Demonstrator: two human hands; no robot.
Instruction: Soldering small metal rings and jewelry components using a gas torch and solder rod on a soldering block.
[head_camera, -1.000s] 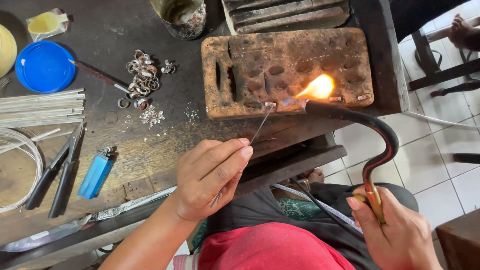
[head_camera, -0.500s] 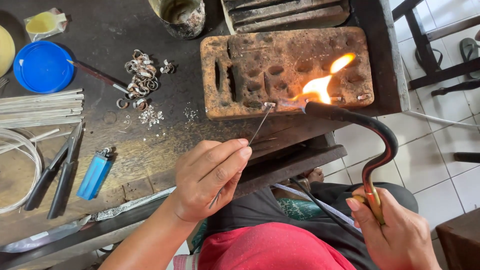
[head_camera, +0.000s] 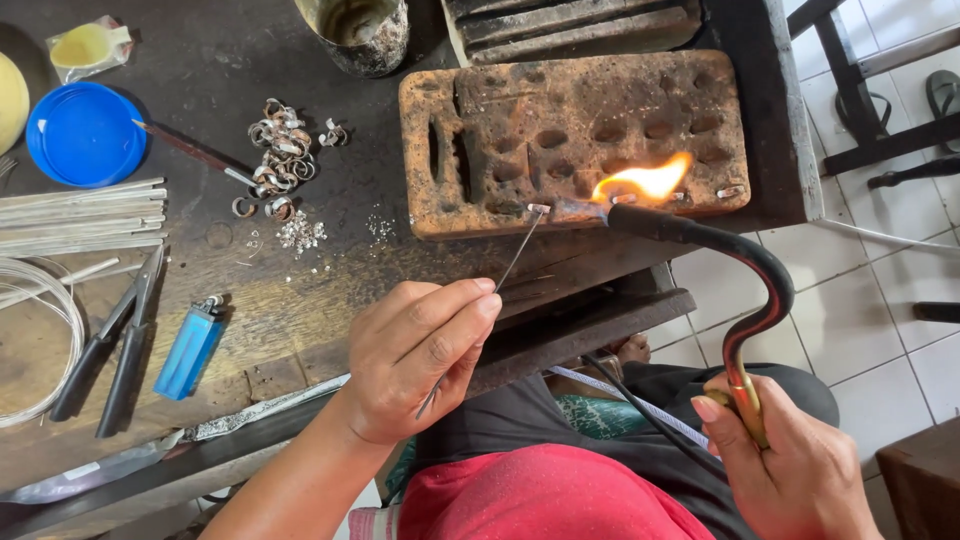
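My left hand (head_camera: 418, 350) pinches a thin metal pick (head_camera: 505, 268) whose tip touches a small silver piece (head_camera: 538, 209) at the front edge of a pitted, charred soldering block (head_camera: 570, 130). My right hand (head_camera: 795, 470) grips the brass handle of a curved black blowtorch (head_camera: 745, 300). Its nozzle points left across the block and an orange flame (head_camera: 645, 182) burns right beside the silver piece. Two more small silver pieces (head_camera: 730, 191) lie on the block to the right of the flame.
A pile of silver rings (head_camera: 283, 155) lies left of the block. Further left are a blue lid (head_camera: 85, 135), metal strips (head_camera: 80, 215), coiled wire (head_camera: 35, 340), black pliers (head_camera: 110, 355), a blue lighter (head_camera: 192, 347) and a dirty metal cup (head_camera: 360, 32).
The flame has flickered and shifted over the block's front edge. Both hands, the pick and the torch have held almost the same positions.
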